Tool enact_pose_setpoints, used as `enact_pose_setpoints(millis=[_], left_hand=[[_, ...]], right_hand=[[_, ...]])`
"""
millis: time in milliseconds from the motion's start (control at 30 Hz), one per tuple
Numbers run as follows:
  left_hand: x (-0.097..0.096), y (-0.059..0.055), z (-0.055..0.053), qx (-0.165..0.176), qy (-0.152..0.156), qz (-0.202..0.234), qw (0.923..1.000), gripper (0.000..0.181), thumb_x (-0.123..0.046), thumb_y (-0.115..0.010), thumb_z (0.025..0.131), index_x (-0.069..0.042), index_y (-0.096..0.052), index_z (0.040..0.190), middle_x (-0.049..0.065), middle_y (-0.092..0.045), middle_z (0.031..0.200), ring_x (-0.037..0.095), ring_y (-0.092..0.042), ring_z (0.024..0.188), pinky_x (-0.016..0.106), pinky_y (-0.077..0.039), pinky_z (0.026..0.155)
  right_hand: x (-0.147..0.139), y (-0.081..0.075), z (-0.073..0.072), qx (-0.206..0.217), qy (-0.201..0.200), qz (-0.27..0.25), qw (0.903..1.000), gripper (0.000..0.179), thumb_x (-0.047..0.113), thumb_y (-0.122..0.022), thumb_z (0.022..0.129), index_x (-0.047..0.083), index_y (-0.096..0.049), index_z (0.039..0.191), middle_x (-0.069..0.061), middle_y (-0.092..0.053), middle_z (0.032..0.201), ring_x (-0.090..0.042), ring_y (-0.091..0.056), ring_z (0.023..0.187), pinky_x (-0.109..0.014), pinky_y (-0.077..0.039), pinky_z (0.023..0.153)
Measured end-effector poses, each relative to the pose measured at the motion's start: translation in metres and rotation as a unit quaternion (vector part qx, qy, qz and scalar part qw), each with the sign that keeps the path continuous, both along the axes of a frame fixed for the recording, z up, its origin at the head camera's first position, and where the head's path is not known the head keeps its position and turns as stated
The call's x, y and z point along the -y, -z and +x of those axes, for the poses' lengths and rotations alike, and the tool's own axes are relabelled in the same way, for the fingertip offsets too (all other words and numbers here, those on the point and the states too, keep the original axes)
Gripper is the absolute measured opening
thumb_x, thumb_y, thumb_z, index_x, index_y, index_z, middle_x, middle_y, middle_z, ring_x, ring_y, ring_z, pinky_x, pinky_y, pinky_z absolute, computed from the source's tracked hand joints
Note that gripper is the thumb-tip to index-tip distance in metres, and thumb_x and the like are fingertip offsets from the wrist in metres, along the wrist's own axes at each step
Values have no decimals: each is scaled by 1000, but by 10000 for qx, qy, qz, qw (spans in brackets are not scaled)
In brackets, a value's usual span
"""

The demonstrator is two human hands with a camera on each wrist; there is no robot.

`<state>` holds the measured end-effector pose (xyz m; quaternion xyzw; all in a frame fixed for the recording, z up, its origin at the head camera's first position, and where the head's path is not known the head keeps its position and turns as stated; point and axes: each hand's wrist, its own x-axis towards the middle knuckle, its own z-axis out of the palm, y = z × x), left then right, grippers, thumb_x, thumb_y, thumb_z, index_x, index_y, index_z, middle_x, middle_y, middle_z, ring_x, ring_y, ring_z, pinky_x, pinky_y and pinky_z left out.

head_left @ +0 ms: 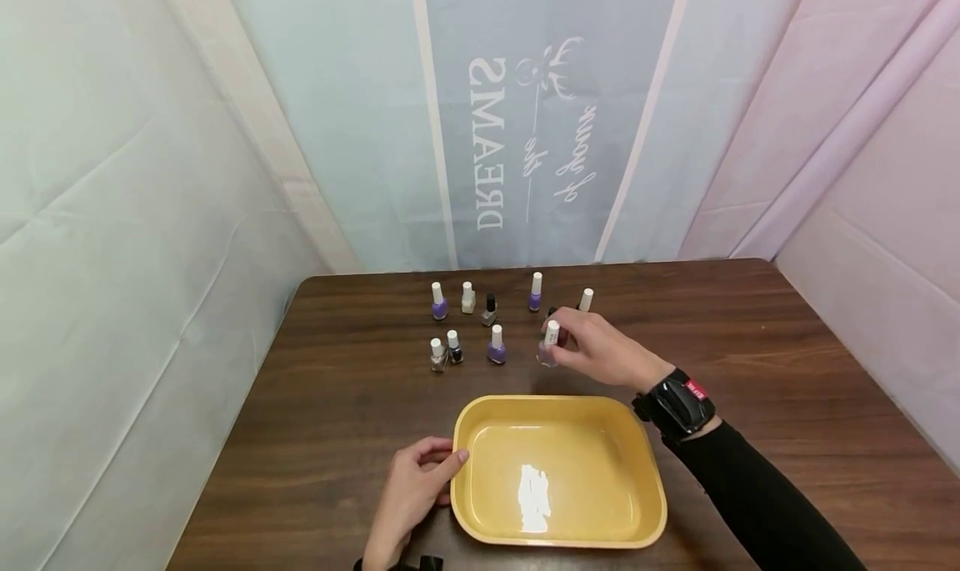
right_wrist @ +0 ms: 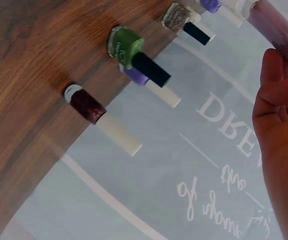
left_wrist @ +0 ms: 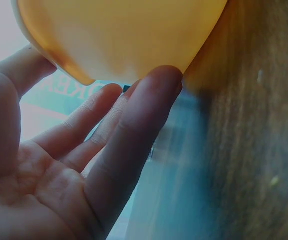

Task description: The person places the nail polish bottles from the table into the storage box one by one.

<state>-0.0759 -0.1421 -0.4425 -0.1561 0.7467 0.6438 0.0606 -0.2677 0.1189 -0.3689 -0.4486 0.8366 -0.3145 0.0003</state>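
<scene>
The backdrop (head_left: 517,137) reads "DREAMS", "the", "of young".

Head: high behind left grip (head_left: 412,488) and right grip (head_left: 603,350), facing forward-down. Left wrist: close at left grip, facing tray (left_wrist: 134,35). Right wrist: close at right grip, facing bottles (right_wrist: 126,46) beside it. Shared by all: lettered backdrop (head_left: 495,12).

Ten bottles (head_left: 497,353), one tray (head_left: 592,479), two hands (head_left: 606,353)

The tray (head_left: 585,471) is yellow, the table (head_left: 352,388) brown (dark-streaked).
</scene>
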Motion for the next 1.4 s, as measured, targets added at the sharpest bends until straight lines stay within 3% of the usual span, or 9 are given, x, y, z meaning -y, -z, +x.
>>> enact_pose_setpoints(millis=[233,467,800,1200,1400], left_hand=[[2,2,-3,-29,-1,-78,10000,47,-35,-75,84,0,-65,115,10,-70,95,16,-69,75,28,-57,57],[3,6,-5,-84,35,-94,9999,52,-39,-76,83,1,-65,115,11,-70,96,15,-69,75,29,-58,57],[4,10,-7,-69,44,-101,9999,52,-40,-76,82,-1,-66,115,11,-70,96,15,-68,75,30,-58,58],[5,11,-9,-72,89,-203,9997,49,-39,-73,85,-1,-66,115,12,-70,99,15,-68,77,30,-58,57],[5,11,-9,-103,101,-239,9996,52,-43,-74,83,-2,-66,114,12,-71,99,15,-68,76,29,-58,57]], right_hand=[[7,-4,8,4,-180,-85,9998,11,19,-66,93,23,-55,93,11,-55,87,-3,-54,76,-21,-49,68],[14,-6,16,-76,-373,-102,9992,9,18,-64,94,22,-56,94,13,-56,87,-4,-52,74,-27,-50,66],[27,-3,28,-244,-681,-26,9974,9,16,-65,93,19,-57,97,9,-51,82,-3,-47,70,-18,-43,61],[45,3,40,-33,-1019,187,9946,7,23,-64,94,22,-58,95,13,-53,85,-1,-48,73,-18,-44,64],[54,8,45,-6,-1212,281,9922,6,23,-64,94,22,-59,91,11,-54,84,-7,-52,73,-18,-44,64]])
